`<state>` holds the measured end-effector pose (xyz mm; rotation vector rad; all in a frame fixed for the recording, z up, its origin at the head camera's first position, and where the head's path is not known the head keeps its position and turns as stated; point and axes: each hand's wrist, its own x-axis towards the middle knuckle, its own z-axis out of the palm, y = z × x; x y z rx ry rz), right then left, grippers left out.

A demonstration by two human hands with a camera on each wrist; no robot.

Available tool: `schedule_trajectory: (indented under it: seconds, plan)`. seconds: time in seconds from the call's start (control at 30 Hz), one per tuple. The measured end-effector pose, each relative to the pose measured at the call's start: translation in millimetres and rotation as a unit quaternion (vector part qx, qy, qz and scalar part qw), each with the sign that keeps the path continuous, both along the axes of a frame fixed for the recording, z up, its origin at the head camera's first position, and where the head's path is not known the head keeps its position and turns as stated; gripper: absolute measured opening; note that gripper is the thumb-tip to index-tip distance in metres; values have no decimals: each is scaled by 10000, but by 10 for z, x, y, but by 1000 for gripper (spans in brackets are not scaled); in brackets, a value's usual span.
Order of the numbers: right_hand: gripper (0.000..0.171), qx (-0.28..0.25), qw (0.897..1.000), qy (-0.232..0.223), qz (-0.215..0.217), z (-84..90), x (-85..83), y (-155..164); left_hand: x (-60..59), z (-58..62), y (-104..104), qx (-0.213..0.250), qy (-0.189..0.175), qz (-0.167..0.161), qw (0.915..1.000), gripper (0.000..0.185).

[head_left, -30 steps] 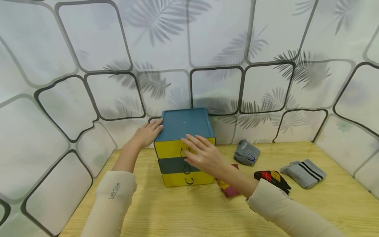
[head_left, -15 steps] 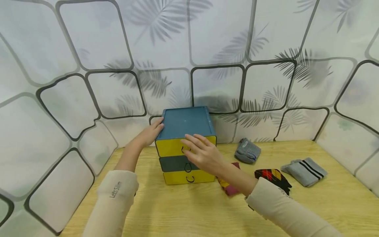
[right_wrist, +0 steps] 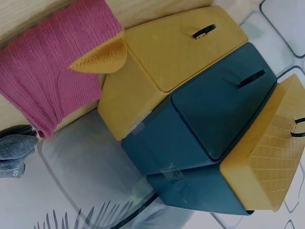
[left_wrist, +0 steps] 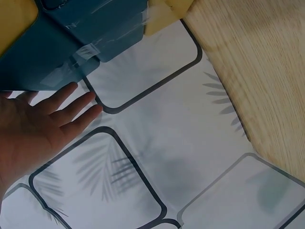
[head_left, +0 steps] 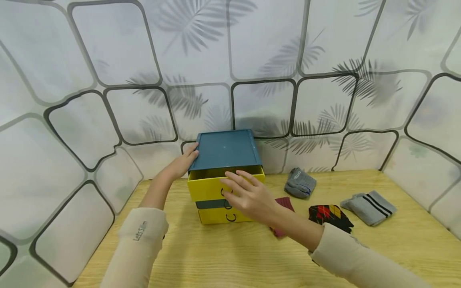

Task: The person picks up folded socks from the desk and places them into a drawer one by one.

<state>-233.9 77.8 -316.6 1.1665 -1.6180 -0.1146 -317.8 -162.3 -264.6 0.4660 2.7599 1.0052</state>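
A small drawer box with a blue top [head_left: 225,150] stands at the back of the wooden table [head_left: 223,256]. Its yellow top drawer [head_left: 205,188] sticks out a little, also visible as the top drawer [right_wrist: 267,157] in the right wrist view. Below sit a dark middle drawer [head_left: 210,204] and a yellow bottom drawer [head_left: 216,216], both closed. My left hand [head_left: 188,157] rests with straight fingers on the box's left back corner. My right hand [head_left: 234,187] is at the top drawer's ring handle [right_wrist: 298,128], its thumb side on the ring.
A maroon sock [head_left: 282,205] lies just right of the box under my right forearm. Further right lie a folded grey sock [head_left: 299,183], a black argyle sock [head_left: 329,216] and a grey striped sock [head_left: 369,206]. Patterned white panels [head_left: 144,60] wall in the table.
The yellow top drawer has slid out toward me with my right hand at its handle. My left hand has stayed on the box's corner.
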Motion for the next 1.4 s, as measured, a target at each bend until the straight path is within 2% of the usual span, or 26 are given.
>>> schedule_trajectory:
  seconds: [0.57,1.13,1.4]
  plan:
    - [33,-288,9978,-240,538,-29,356,39,0,-15,8,41,-152,12,9999,56]
    - [35,-307,9955,-323,832,19,668,21,-2,7,-2,29,-211,29,9998,55]
    - [34,-257,9932,-358,1077,40,817,17,-11,5,-12,131,-222,-85,9996,56]
